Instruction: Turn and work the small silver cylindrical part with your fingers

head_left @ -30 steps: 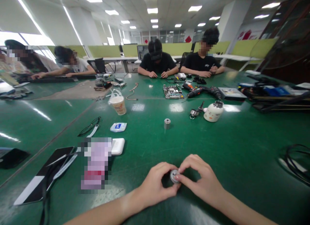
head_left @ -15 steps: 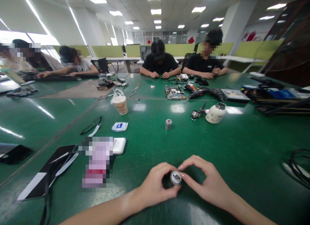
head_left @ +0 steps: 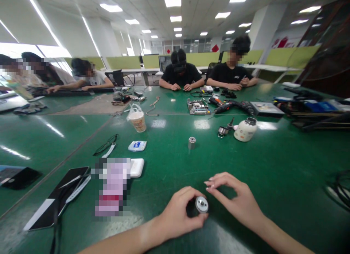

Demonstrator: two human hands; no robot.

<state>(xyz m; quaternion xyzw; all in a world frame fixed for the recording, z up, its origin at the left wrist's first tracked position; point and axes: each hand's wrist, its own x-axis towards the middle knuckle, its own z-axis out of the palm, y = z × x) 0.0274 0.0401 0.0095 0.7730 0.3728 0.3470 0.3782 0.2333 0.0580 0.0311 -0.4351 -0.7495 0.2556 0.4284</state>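
Note:
My left hand point(head_left: 182, 210) grips a small silver electric motor point(head_left: 201, 204) between thumb and fingers. The motor's round end, with a central shaft and small holes, faces up towards me. Just above and to the right of it is my right hand point(head_left: 235, 195), its thumb and fingertips brought together in a pinch. Whatever lies between those fingertips is too small to make out. A second silver motor point(head_left: 191, 142) stands upright on the green table point(head_left: 169, 159), farther out from my hands.
To the left lie a phone with a pinkish screen point(head_left: 113, 188), a white case point(head_left: 137, 168), a tissue packet point(head_left: 137, 146) and a black tablet point(head_left: 57, 199). A cup point(head_left: 138, 122), a white bottle point(head_left: 245, 130), a circuit board point(head_left: 198, 106) and power drills point(head_left: 222, 107) sit farther back. Several people work around the table.
My right hand has drawn slightly up and away from the motor's end. A dark bit seen on that end earlier no longer shows there. My left hand keeps its grip.

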